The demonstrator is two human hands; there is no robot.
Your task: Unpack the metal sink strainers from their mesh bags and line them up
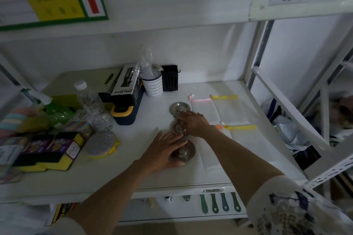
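Three round metal sink strainers lie in a row running away from me on the white shelf. The far strainer is bare. My right hand rests fingers-down on the middle strainer, covering most of it. The near strainer has my left hand cupped against its left side, fingers spread. Flat white mesh bags lie to the right: one with a pink drawstring, one with a yellow drawstring, one nearer with yellow and orange trim.
Left of the strainers sit a metal scourer, sponge packs, a water bottle, a spray bottle box, a white perforated cup and a black holder. A white shelf frame bounds the right side.
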